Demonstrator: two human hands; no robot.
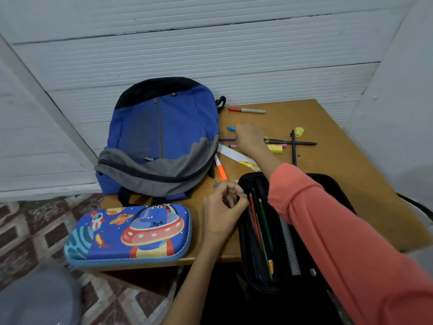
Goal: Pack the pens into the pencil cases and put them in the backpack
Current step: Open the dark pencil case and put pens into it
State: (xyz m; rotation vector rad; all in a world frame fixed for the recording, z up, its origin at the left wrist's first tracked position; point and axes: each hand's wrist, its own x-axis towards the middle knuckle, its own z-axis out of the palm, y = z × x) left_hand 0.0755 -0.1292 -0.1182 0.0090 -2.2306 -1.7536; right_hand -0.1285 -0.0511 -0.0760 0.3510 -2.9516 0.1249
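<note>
A blue and grey backpack [159,141] lies zipped shut at the back left of the wooden table [339,184]. In front of it sits a closed blue space-print pencil case [131,235]. A black pencil case [281,231] lies open at the front right with several pencils inside. My left hand [222,209] is curled at its left rim, fingertips pinched on the edge. My right hand [249,139] reaches over the loose pens and covers the ends of a purple pen [226,139] and a pink pen [232,146]; its fingers are hidden.
Loose on the table are a red marker [246,110], a blue-capped pen [231,129], an orange highlighter [221,171], a yellow highlighter [275,148], a dark pen [302,143], a yellow sharpener [299,131] and a white paper strip [232,154]. A white wall stands behind; patterned floor lies at the left.
</note>
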